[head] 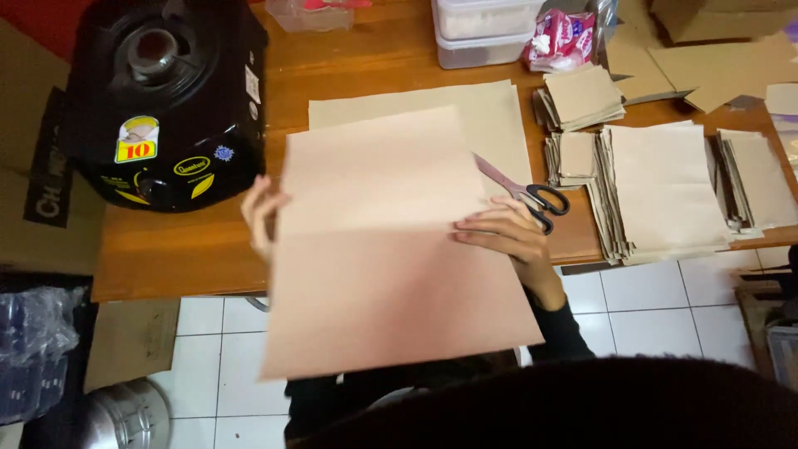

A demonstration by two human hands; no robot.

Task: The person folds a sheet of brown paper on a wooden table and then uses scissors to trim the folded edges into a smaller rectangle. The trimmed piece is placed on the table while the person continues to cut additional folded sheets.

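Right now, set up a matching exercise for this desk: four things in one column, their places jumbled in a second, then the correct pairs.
Things:
1. scissors
2. black cooker
3. large paper sheet
4. plastic tubs

Places:
A. far edge of the table, stacked
B. held between the left hand and the right hand
C. left end of the table
D. on the table just beyond the right hand, beside the folded paper stacks

Pairs: 1-D, 2-C, 3-B, 4-A
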